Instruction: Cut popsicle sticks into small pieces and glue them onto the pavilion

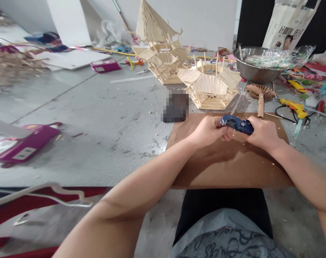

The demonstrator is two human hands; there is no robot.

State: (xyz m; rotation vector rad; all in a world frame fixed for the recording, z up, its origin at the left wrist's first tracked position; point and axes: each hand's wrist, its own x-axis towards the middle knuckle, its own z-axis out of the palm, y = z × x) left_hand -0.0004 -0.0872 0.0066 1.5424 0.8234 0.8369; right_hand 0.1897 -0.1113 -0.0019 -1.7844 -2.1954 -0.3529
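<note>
Over a brown board, my right hand (264, 133) is closed round one end of a dark blue hand tool (236, 124) with a round metal screw in its side; it looks like a cutter, but its exact kind does not show. At the tool's other end is my left hand (208, 131), fingers pinched together against it. Whether a thin stick is also between those fingers cannot be made out. Just beyond my hands stands a hexagonal pavilion tier made of wooden sticks (210, 84). Behind it to the left rises a taller stick pagoda (160, 43) with a pointed roof.
The brown board (219, 175) lies at the table's front edge. To its right are a yellow glue gun (294, 106) and a folded paper fan (260, 91). A metal bowl (255, 73) holds plastic-wrapped sticks. Purple power strips (35, 145) sit on the left.
</note>
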